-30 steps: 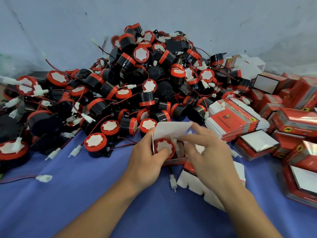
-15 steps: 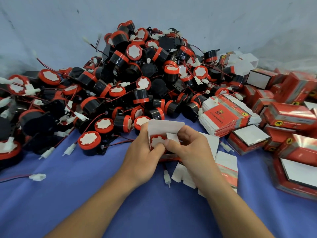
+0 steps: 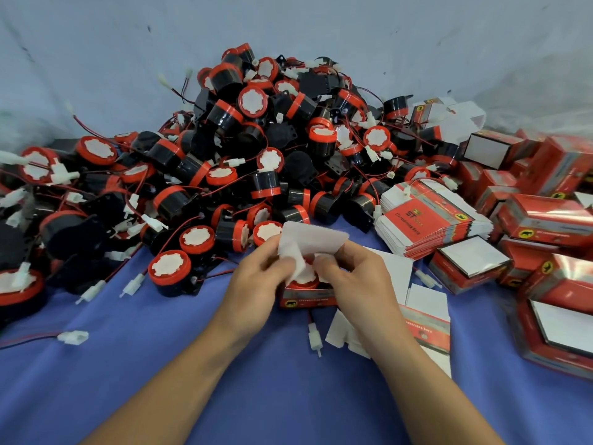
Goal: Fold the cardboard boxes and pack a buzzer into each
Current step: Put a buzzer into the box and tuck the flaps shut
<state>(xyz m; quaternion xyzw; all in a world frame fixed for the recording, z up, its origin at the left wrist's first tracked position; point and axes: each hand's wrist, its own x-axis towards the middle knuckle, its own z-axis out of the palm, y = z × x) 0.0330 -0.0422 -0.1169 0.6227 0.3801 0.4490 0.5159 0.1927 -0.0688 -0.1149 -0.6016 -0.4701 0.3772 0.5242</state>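
On the blue cloth (image 3: 224,396), a white connector (image 3: 314,337) is seen on its wire just below the red cardboard box (image 3: 305,298). The box is gripped on its left side by the left hand (image 3: 256,284), with fingers curled onto a white side flap, and on its right by the right hand (image 3: 356,277), likewise curled against it. A buzzer (image 3: 303,282) is seated inside, under the raised lid flap (image 3: 316,240). Loose flat cartons (image 3: 426,326) are partly covered by the right forearm. Beyond, the buzzer pile (image 3: 256,155) is heaped, flanked on the right by a carton stack (image 3: 430,220) and folded boxes (image 3: 545,220).
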